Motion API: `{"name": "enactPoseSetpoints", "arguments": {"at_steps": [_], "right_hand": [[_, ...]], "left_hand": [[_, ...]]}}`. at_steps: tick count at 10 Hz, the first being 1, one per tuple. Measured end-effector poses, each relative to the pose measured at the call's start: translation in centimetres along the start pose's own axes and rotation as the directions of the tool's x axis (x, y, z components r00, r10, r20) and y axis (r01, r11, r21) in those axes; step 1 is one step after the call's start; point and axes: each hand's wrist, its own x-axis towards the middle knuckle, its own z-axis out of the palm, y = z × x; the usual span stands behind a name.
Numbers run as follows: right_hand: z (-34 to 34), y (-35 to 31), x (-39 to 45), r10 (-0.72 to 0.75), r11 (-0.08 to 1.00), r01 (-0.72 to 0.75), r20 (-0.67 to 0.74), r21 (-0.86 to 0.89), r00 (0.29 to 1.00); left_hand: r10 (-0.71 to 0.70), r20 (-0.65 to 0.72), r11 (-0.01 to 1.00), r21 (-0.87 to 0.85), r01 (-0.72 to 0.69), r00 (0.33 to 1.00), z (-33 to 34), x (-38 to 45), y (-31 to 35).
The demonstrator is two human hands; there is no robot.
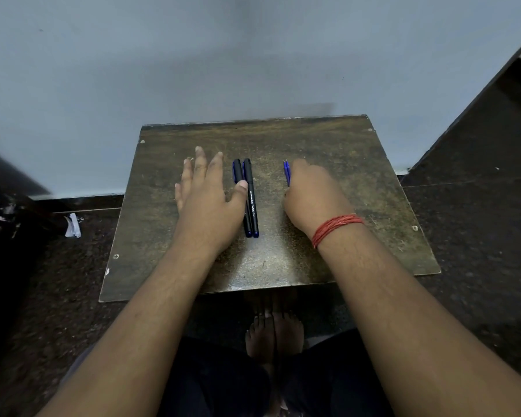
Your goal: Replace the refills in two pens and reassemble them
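Observation:
Two capped black pens (251, 197) with blue ends lie side by side, lengthwise, in the middle of a small worn brown table (358, 164). My left hand (206, 194) rests flat on the table just left of them, fingers spread, its thumb touching the left pen. Two blue refills (287, 173) lie to the right of the pens, tips pointing away from me. My right hand (313, 194) lies over their near ends with fingers curled down, so most of the refills is hidden. A red thread band circles my right wrist.
The table stands against a pale blue wall (253, 55). Dark speckled floor surrounds it, with a crumpled white scrap (73, 225) at the left. My bare feet (272, 329) show under the near table edge.

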Motion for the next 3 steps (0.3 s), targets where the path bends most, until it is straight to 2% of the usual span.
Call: {"name": "enactPoseSetpoints", "arguments": {"at_steps": [2, 3], "right_hand": [[-0.50, 0.14, -0.08, 0.006, 1.000, -0.006, -0.041, 0.001, 0.999], [-0.74, 0.39, -0.46, -0.056, 0.998, 0.052, -0.117, -0.036, 0.992]], "left_hand": [[0.011, 0.014, 0.998, 0.056, -0.012, 1.000, 0.08, -0.10, 0.14], [0.018, -0.014, 0.997, 0.076, -0.017, 1.000, 0.00, -0.05, 0.35]]}}
